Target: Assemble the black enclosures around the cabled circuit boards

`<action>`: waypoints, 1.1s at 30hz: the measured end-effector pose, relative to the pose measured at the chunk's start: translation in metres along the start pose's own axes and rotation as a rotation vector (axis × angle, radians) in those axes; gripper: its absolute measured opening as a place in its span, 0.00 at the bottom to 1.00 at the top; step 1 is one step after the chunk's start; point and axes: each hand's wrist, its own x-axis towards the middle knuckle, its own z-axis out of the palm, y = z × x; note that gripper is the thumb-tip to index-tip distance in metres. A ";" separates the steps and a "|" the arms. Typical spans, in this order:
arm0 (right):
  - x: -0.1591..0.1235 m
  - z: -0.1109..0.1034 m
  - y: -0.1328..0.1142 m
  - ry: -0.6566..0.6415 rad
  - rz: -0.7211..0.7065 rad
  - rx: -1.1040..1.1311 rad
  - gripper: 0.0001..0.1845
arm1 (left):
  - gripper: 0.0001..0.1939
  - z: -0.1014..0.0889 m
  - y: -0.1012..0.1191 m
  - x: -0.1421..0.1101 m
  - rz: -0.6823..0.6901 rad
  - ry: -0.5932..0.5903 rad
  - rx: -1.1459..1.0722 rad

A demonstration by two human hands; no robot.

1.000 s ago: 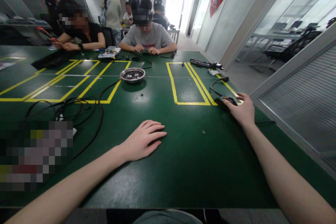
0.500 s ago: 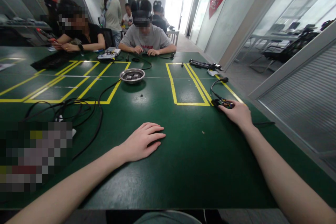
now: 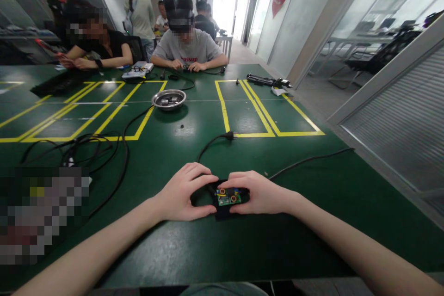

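Observation:
An opened black power adapter (image 3: 224,212) lies on the green table before me, its green circuit board (image 3: 229,198) with copper coils and coloured wires exposed. My right hand (image 3: 260,193) grips it from the right, thumb at the near side and fingers at the far side. At its left end is my left hand (image 3: 189,192), thumb and fingers apart in a C shape; whether the fingertips touch the casing I cannot tell. A black cord with a plug (image 3: 229,135) runs from behind my left hand, and another cable (image 3: 308,161) stretches off to the right.
A metal bowl (image 3: 169,100) with metal parts stands farther back. Coiled black cables (image 3: 90,148) and a blurred-out object (image 3: 38,217) lie at the left. Yellow tape marks the table. Beyond sit two people at work; a black tool-like item (image 3: 267,81) lies at the far right.
My right hand has brought the power adapter from the right side of the table to the middle, beside my left hand. The plug and cord came along. The view has shifted slightly.

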 end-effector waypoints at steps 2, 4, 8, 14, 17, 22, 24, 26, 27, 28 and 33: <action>-0.001 0.003 -0.004 -0.001 -0.017 0.012 0.24 | 0.23 0.001 0.001 0.001 0.030 -0.049 -0.006; -0.002 0.002 -0.002 0.025 -0.031 0.032 0.20 | 0.21 0.002 0.002 0.002 0.016 -0.076 0.011; -0.002 0.000 0.003 0.103 -0.081 0.122 0.14 | 0.25 0.004 0.006 0.003 -0.059 -0.109 0.042; 0.000 0.004 0.003 0.159 -0.080 0.127 0.14 | 0.38 0.004 0.007 0.004 -0.122 -0.103 0.082; 0.001 0.006 0.004 0.160 -0.056 0.075 0.15 | 0.42 0.003 0.002 0.004 -0.138 -0.091 0.097; 0.002 0.008 0.008 0.162 -0.082 0.055 0.17 | 0.46 0.001 -0.003 0.003 -0.138 -0.096 0.107; 0.001 0.008 0.008 0.167 -0.101 0.050 0.19 | 0.47 0.001 -0.004 0.003 -0.138 -0.093 0.107; 0.001 0.008 0.007 0.144 -0.096 0.013 0.24 | 0.48 0.000 -0.005 0.002 -0.141 -0.097 0.104; 0.001 0.008 0.006 0.122 -0.084 -0.017 0.28 | 0.48 0.000 -0.005 0.001 -0.145 -0.098 0.103; 0.001 0.008 0.006 0.103 -0.069 -0.052 0.30 | 0.49 -0.001 -0.006 0.000 -0.150 -0.098 0.100; 0.005 0.013 0.008 0.125 -0.031 -0.151 0.23 | 0.47 -0.006 -0.011 -0.003 -0.134 -0.091 0.066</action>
